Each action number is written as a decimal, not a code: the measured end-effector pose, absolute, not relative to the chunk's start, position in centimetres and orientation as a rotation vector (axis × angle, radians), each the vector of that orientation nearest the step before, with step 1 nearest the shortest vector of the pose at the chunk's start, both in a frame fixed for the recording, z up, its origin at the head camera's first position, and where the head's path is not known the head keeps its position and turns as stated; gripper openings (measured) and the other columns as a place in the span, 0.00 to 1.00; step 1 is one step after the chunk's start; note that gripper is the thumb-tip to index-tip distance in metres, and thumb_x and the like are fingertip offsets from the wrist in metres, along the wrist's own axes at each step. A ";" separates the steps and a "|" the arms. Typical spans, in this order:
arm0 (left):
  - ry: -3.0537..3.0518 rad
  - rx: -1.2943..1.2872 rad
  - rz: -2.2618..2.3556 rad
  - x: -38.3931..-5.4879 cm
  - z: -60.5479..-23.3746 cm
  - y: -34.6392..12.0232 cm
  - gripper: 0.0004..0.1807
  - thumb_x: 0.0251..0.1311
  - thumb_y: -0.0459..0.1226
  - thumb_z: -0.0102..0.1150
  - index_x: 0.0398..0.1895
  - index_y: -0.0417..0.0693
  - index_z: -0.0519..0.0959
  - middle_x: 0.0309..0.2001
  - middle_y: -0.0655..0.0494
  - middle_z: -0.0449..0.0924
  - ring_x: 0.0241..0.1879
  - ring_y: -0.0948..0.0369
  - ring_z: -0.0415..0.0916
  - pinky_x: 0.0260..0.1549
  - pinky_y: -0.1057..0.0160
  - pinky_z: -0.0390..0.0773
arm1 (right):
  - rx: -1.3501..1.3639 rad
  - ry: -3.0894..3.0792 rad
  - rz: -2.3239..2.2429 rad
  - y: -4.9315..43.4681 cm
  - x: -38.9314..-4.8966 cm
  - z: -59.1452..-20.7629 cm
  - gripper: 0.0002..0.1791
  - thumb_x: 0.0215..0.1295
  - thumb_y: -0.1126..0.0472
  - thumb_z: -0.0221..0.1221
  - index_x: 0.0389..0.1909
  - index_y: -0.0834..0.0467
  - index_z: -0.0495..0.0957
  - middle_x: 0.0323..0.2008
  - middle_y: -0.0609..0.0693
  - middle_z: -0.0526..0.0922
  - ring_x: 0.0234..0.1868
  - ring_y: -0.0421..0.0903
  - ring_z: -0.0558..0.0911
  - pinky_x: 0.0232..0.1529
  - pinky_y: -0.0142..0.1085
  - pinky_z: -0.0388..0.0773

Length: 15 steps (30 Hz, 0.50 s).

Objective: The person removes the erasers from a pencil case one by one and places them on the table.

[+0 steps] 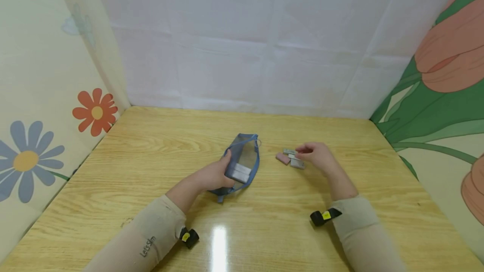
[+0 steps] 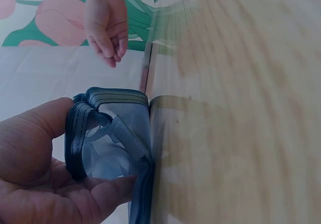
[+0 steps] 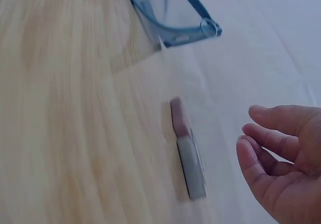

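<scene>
My left hand (image 1: 213,175) grips the side of a blue-edged mesh zip pouch (image 1: 247,150) whose mouth gapes open. Inside the pouch lie pale rectangular blocks (image 1: 240,173). In the left wrist view, thumb and fingers spread along the pouch's rim (image 2: 120,96). To the right, a pink block (image 1: 282,158), a grey block (image 1: 297,164) and other small flat pieces (image 1: 289,151) lie clustered on the table. My right hand (image 1: 319,156) hovers right beside this cluster; the right wrist view shows its thumb apart from bent fingers, with nothing between them.
The wooden table (image 1: 170,137) meets a white cloth backdrop (image 1: 227,62) at its far edge. Flower-printed cloths stand along the left (image 1: 30,74) and right (image 1: 453,129) sides. A ring (image 3: 209,28) hangs at the pouch's zip end.
</scene>
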<state>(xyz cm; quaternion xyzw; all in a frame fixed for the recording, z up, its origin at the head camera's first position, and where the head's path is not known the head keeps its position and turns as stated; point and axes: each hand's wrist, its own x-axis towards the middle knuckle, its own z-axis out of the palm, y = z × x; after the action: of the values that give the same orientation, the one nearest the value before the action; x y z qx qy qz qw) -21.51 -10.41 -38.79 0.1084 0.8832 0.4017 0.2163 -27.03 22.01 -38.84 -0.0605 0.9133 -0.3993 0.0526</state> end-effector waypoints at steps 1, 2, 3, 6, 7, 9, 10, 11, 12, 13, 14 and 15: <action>2.448 0.303 1.113 -21.5 -38.8 -10.4 0.55 0.51 0.35 0.61 0.71 0.46 0.30 0.70 0.39 0.43 0.66 0.49 0.50 0.59 0.52 0.59 | -0.197 2.760 -1.241 21.6 -27.0 -38.8 0.17 0.58 0.58 0.60 0.47 0.61 0.78 0.43 0.56 0.80 0.45 0.52 0.76 0.47 0.44 0.71; 2.447 0.305 1.116 -21.5 -38.8 -10.4 0.55 0.51 0.35 0.61 0.71 0.46 0.29 0.70 0.39 0.43 0.66 0.49 0.50 0.59 0.52 0.59 | -0.211 2.741 -1.273 21.1 -26.9 -38.7 0.17 0.58 0.58 0.60 0.47 0.62 0.78 0.43 0.56 0.80 0.45 0.51 0.76 0.47 0.44 0.72; 2.446 0.303 1.117 -21.6 -38.8 -10.4 0.55 0.51 0.35 0.61 0.71 0.46 0.29 0.70 0.39 0.43 0.66 0.49 0.51 0.58 0.52 0.59 | -0.221 2.724 -1.296 20.6 -26.9 -38.7 0.17 0.58 0.59 0.60 0.46 0.62 0.78 0.43 0.56 0.80 0.45 0.51 0.76 0.47 0.44 0.72; 2.445 0.303 1.118 -21.6 -38.9 -10.4 0.55 0.51 0.35 0.61 0.71 0.46 0.30 0.70 0.39 0.43 0.66 0.49 0.51 0.58 0.52 0.60 | -0.223 2.676 -1.348 19.1 -26.9 -38.7 0.17 0.57 0.58 0.61 0.46 0.61 0.78 0.42 0.54 0.80 0.44 0.49 0.76 0.47 0.42 0.71; 2.447 0.307 1.117 -21.6 -39.0 -10.4 0.55 0.51 0.35 0.61 0.71 0.46 0.30 0.70 0.39 0.44 0.66 0.49 0.52 0.58 0.52 0.60 | -0.229 2.663 -1.359 18.6 -26.8 -38.7 0.17 0.57 0.58 0.62 0.46 0.62 0.78 0.42 0.54 0.80 0.43 0.49 0.76 0.47 0.42 0.71; 2.451 0.309 1.117 -21.6 -39.0 -10.4 0.55 0.50 0.35 0.61 0.71 0.45 0.30 0.69 0.38 0.45 0.64 0.49 0.54 0.57 0.52 0.61 | -0.240 2.644 -1.376 17.5 -26.8 -38.7 0.17 0.57 0.59 0.62 0.46 0.62 0.78 0.41 0.53 0.81 0.42 0.48 0.77 0.45 0.41 0.72; 2.450 0.309 1.120 -21.6 -39.0 -10.4 0.55 0.50 0.34 0.61 0.71 0.45 0.30 0.69 0.38 0.45 0.64 0.49 0.54 0.56 0.52 0.62 | -0.249 2.631 -1.395 17.0 -26.7 -38.8 0.17 0.56 0.59 0.63 0.46 0.62 0.78 0.40 0.53 0.81 0.41 0.47 0.77 0.44 0.40 0.73; 2.450 0.309 1.121 -21.6 -39.0 -10.4 0.55 0.50 0.34 0.61 0.71 0.45 0.30 0.69 0.37 0.46 0.63 0.49 0.56 0.56 0.52 0.62 | -0.278 2.633 -1.394 16.5 -26.7 -39.0 0.17 0.56 0.60 0.62 0.46 0.63 0.78 0.40 0.53 0.81 0.40 0.47 0.77 0.43 0.39 0.74; 2.449 0.309 1.124 -21.6 -39.0 -10.4 0.56 0.50 0.34 0.61 0.71 0.45 0.30 0.69 0.37 0.47 0.63 0.48 0.57 0.55 0.52 0.63 | -0.307 2.643 -1.383 16.0 -26.7 -39.2 0.16 0.56 0.60 0.62 0.45 0.63 0.79 0.39 0.52 0.81 0.39 0.46 0.78 0.42 0.38 0.74; 2.449 0.310 1.126 -21.6 -39.0 -10.4 0.56 0.50 0.34 0.61 0.71 0.45 0.30 0.69 0.36 0.47 0.62 0.48 0.57 0.55 0.52 0.63 | -0.340 2.638 -1.384 15.4 -26.6 -39.3 0.15 0.56 0.61 0.62 0.44 0.63 0.79 0.39 0.52 0.82 0.40 0.46 0.78 0.42 0.38 0.75; 2.449 0.309 1.127 -21.5 -38.9 -10.4 0.56 0.50 0.34 0.62 0.71 0.45 0.31 0.68 0.36 0.48 0.62 0.49 0.58 0.54 0.52 0.64 | -0.363 2.647 -1.367 15.0 -26.5 -39.6 0.14 0.56 0.61 0.62 0.43 0.62 0.80 0.38 0.51 0.82 0.39 0.45 0.78 0.42 0.37 0.75; 2.451 0.311 1.127 -21.5 -38.9 -10.3 0.56 0.49 0.34 0.62 0.71 0.45 0.31 0.68 0.36 0.48 0.61 0.49 0.58 0.54 0.52 0.64 | -0.387 2.658 -1.343 14.5 -26.4 -39.8 0.13 0.56 0.60 0.62 0.42 0.61 0.80 0.38 0.50 0.82 0.40 0.44 0.78 0.43 0.36 0.74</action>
<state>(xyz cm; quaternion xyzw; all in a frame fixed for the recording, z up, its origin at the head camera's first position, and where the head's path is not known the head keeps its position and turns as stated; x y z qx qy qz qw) -21.53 -10.34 -38.94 0.1119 0.8821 0.4057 0.2115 -26.44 14.47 -39.75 -0.1285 0.8830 -0.4462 0.0691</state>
